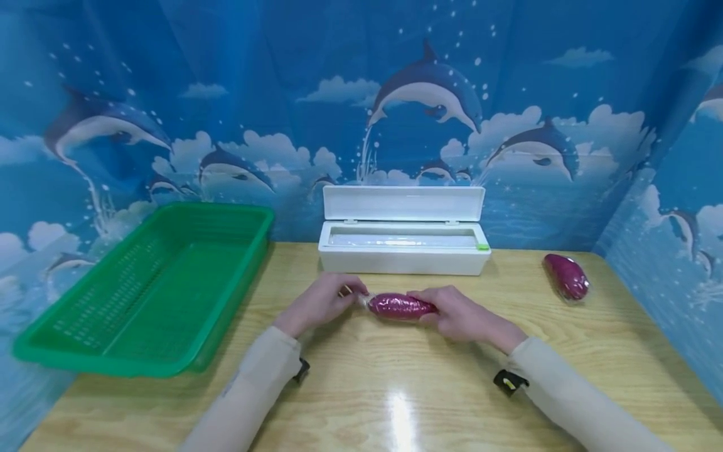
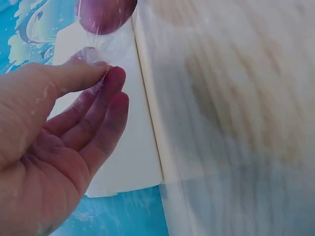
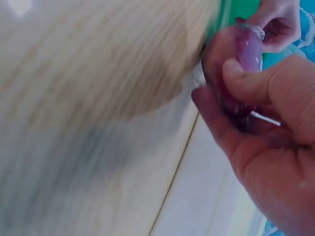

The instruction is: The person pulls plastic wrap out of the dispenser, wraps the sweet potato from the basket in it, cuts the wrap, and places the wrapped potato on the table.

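A purple-red sweet potato (image 1: 398, 306), wrapped in clear cling film, is held level over the table between both hands. My right hand (image 1: 460, 314) grips its right end, thumb on one side and fingers on the other, as the right wrist view also shows. At the opposite end, my left hand (image 1: 323, 302) pinches the gathered tail of cling film (image 1: 363, 301) between thumb and fingertip. In the left wrist view the film stretches from those fingertips to the sweet potato (image 2: 106, 15), and the other fingers are loosely bent.
A white cling film box (image 1: 401, 262) stands behind the hands with its lid raised and a green slider at its right end. Another wrapped sweet potato (image 1: 567, 276) lies at the back right. A green plastic basket (image 1: 194, 351) stands at left. A dolphin-print curtain (image 1: 316, 75) backs the table.
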The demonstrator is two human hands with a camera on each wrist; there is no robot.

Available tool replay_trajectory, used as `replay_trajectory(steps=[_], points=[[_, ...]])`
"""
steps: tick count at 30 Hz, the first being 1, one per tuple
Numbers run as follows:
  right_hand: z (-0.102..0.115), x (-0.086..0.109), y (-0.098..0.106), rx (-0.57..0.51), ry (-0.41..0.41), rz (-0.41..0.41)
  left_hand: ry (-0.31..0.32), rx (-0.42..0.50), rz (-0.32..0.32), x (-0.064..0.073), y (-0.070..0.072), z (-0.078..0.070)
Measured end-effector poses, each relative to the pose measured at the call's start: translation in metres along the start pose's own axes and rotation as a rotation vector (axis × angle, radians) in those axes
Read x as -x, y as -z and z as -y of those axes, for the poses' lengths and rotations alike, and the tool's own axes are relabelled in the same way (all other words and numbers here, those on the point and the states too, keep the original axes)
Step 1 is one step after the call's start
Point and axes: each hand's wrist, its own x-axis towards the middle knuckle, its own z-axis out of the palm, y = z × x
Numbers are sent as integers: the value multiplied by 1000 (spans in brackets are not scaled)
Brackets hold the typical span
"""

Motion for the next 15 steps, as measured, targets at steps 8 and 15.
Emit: replay_trajectory(steps=[8,15], points=[[0,8,-4,-212,-31,16,72,59,-18,-5,-3,-6],[-4,10,-3,-449,-71,-20,186,281,-11,-9,-8,-8]])
